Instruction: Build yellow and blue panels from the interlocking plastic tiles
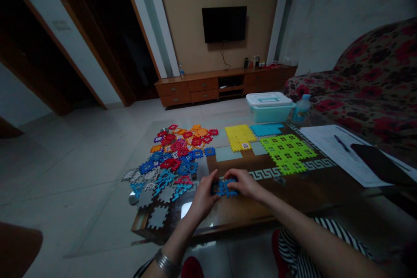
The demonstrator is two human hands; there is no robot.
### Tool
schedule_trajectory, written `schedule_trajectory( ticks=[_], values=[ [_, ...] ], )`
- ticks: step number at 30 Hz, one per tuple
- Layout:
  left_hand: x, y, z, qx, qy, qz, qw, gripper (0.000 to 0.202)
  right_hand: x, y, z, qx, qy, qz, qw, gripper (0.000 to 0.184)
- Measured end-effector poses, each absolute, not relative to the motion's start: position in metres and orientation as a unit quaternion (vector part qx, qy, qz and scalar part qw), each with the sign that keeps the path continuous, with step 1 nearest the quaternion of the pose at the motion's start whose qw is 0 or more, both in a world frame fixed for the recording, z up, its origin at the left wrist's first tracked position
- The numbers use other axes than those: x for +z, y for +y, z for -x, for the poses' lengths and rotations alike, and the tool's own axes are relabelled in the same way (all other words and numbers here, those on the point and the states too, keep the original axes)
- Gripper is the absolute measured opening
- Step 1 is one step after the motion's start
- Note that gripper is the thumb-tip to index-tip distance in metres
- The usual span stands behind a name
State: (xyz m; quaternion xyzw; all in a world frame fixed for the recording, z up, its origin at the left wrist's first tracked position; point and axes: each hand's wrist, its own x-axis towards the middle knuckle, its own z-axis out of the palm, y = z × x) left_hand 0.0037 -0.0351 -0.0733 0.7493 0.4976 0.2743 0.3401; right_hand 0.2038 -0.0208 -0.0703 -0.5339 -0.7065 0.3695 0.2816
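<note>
Since the left hand and right hand pinch joined blue foam tiles near the front edge of the worktop, a slip could drop them.

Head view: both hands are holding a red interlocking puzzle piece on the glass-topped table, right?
No, the colour is wrong: the piece is blue, not red. The head view shows the left hand and the right hand holding a blue interlocking puzzle piece on the glass-topped table.
</note>
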Motion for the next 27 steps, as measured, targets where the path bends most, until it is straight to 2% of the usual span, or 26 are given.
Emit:
schedule_trajectory(
  ticks=[6,12,17,22,27],
  values=[
    [-0.073,-0.037,-0.007,0.274,0.508,-0.749,0.324,0.082,-0.074,-0.015,-0.202,0.408,-0.655,0.566,0.290,0.021],
    [-0.071,-0.039,-0.009,0.268,0.512,-0.754,0.313,0.077,-0.069,-0.020,-0.195,0.328,-0.691,0.581,0.278,0.020],
    [-0.069,-0.040,-0.010,0.269,0.517,-0.754,0.303,0.074,-0.061,-0.026,-0.193,0.217,-0.741,0.598,0.214,0.013],
    [-0.067,-0.041,-0.012,0.258,0.520,-0.760,0.293,0.070,-0.060,-0.030,-0.192,0.195,-0.747,0.608,0.187,0.011],
    [-0.062,-0.047,-0.015,0.235,0.504,-0.790,0.260,0.054,-0.059,-0.020,-0.193,0.210,-0.746,0.604,0.186,0.010]
  ],
)
